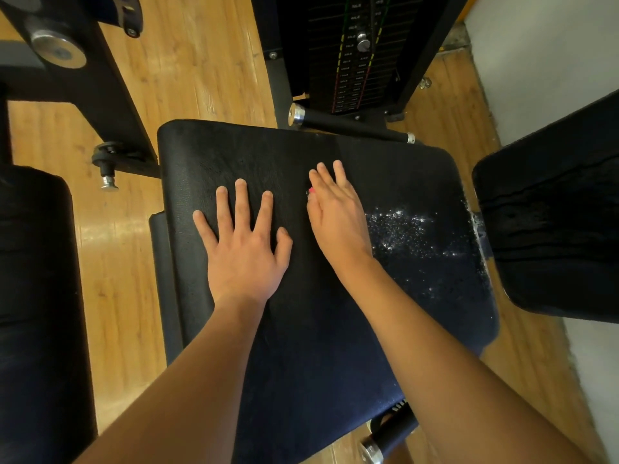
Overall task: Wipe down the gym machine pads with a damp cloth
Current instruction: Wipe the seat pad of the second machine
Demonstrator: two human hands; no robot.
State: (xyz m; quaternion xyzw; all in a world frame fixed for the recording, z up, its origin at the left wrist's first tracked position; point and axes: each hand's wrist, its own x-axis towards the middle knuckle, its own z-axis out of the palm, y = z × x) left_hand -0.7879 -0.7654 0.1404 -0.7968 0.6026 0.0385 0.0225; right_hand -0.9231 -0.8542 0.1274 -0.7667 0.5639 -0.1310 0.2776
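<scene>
Since no cloth shows, the white droplets (402,229) on the seat pad (234,152) could smear under bare skin; left hand (244,256) lies flat on the pad, grip apart; right hand (335,216) stands edgewise beside them, thumb hidden; its grip I cannot tell.

A gym, no question. Beneath the left hand (244,249) and right hand (338,216), a broad black padded vinyl seat (318,329). Just ahead of the right hand, a black foam-sleeved handle bar with a chrome end cap (348,125), and beyond it a tall black stack of numbered weight plates (348,78) with a metal selector pin (363,41). Off to the right of the right hand, another black upholstered pad (552,236). Left of the left hand, a black steel machine frame (100,95) over pale wood-plank flooring (201,78).
</scene>
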